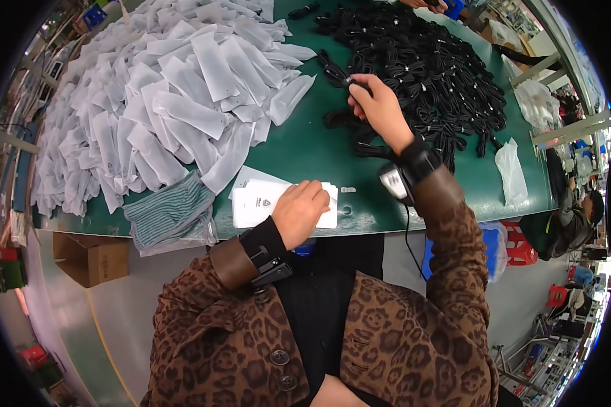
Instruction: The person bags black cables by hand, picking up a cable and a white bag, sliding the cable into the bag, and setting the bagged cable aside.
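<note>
My right hand [381, 110] is closed on one end of a bundled black cable [333, 69] at the near left edge of a large heap of black cables [428, 68]. Nearer to me, my left hand [302, 211] rests with bent fingers on a stack of white printed cards [251, 207]. Its fingertips press at the stack's right part, and whether they pinch a card is hidden. A translucent bag [248, 178] lies partly under the cards. Left of them spreads a big pile of frosted plastic sleeves [163, 102].
A folded striped cloth [170, 209] lies at the green table's [299, 146] front edge. A clear plastic bag [511, 173] is at the right edge. Another person's hand [424, 5] shows at the far side. A cardboard box [91, 259] stands on the floor at left.
</note>
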The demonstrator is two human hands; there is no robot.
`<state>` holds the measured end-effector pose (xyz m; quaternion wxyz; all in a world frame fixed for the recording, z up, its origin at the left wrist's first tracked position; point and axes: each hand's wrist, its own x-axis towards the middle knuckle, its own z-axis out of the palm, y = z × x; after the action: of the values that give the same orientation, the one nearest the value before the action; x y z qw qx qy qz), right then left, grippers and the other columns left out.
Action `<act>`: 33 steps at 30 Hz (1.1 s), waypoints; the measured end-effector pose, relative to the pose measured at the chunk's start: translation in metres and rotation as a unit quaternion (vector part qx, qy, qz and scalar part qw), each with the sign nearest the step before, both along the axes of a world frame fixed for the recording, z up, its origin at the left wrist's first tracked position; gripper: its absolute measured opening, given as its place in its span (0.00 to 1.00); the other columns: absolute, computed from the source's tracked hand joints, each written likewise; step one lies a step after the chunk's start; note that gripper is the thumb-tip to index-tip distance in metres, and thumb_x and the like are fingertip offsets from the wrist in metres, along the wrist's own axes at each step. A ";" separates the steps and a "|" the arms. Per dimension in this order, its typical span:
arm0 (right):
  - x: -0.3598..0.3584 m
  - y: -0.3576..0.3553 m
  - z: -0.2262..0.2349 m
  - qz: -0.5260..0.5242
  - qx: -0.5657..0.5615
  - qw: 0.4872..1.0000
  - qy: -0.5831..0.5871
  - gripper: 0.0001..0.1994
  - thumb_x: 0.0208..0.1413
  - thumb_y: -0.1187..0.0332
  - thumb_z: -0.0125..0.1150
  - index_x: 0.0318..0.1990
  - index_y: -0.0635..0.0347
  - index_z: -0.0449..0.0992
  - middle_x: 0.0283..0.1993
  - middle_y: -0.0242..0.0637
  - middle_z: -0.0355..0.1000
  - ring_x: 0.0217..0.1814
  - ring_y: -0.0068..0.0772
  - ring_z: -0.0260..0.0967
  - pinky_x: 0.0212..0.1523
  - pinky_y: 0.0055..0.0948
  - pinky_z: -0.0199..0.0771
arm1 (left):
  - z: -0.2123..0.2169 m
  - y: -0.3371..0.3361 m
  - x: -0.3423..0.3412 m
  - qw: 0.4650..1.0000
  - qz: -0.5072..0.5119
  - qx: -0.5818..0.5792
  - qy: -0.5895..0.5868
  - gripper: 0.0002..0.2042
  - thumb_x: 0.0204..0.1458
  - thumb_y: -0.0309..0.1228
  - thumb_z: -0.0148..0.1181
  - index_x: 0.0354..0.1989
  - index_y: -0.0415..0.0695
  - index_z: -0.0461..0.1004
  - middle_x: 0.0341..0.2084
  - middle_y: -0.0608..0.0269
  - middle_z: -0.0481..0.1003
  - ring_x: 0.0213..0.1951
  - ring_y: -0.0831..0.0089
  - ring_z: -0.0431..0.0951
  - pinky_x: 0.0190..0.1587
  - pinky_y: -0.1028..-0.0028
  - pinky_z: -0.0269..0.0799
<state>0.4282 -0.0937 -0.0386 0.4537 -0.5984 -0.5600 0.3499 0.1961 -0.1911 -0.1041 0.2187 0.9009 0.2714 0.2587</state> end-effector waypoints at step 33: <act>-0.014 -0.161 -0.033 0.134 0.173 0.966 -0.138 0.16 0.52 0.77 0.64 0.50 0.61 0.76 0.36 0.38 0.69 0.36 0.36 0.70 0.38 0.28 0.72 | 0.041 0.013 0.000 0.992 -0.031 -0.040 -0.116 0.05 0.48 0.18 0.60 0.32 0.39 0.71 0.37 0.56 0.73 0.39 0.56 0.72 0.43 0.67 0.69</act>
<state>0.4138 -0.2547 -0.0713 0.4176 -0.4730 -0.7441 0.2193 0.1961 -0.1783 -0.0626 0.2923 0.8633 0.2265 0.3436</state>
